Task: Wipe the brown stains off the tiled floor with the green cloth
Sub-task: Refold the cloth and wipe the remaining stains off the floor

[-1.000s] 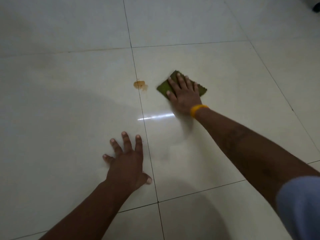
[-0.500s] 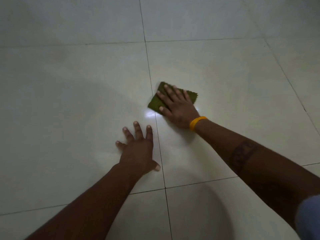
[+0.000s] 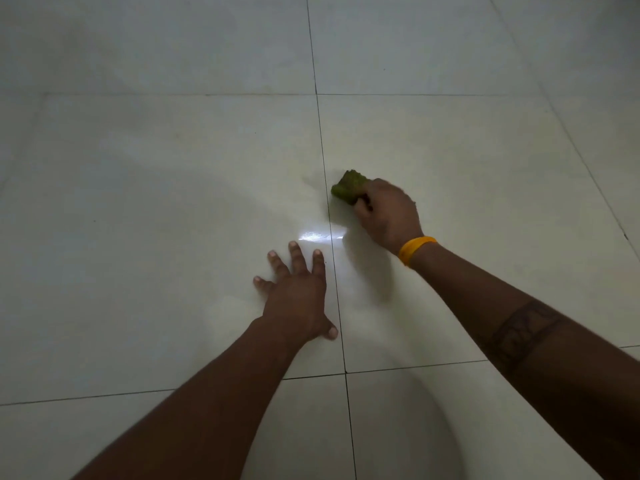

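The green cloth (image 3: 348, 187) is bunched into a wad, and my right hand (image 3: 386, 213) is shut on it, just right of a dark grout line (image 3: 325, 188). Only the cloth's left end sticks out of my fist. A faint smear (image 3: 309, 180) shows on the pale tiled floor (image 3: 173, 202) just left of the cloth; no solid brown stain is visible. My left hand (image 3: 296, 296) lies flat on the floor nearer to me, fingers spread, holding nothing. A yellow band (image 3: 415, 249) circles my right wrist.
Large glossy cream tiles with dark grout lines fill the whole view. A bright light reflection (image 3: 320, 236) glints between my two hands. My shadow darkens the floor at the bottom (image 3: 398, 427).
The brown stain seen a second ago is gone from sight. My right hand slid the flat cloth left over that spot, then gathered it into a wad. The left hand stayed planted.
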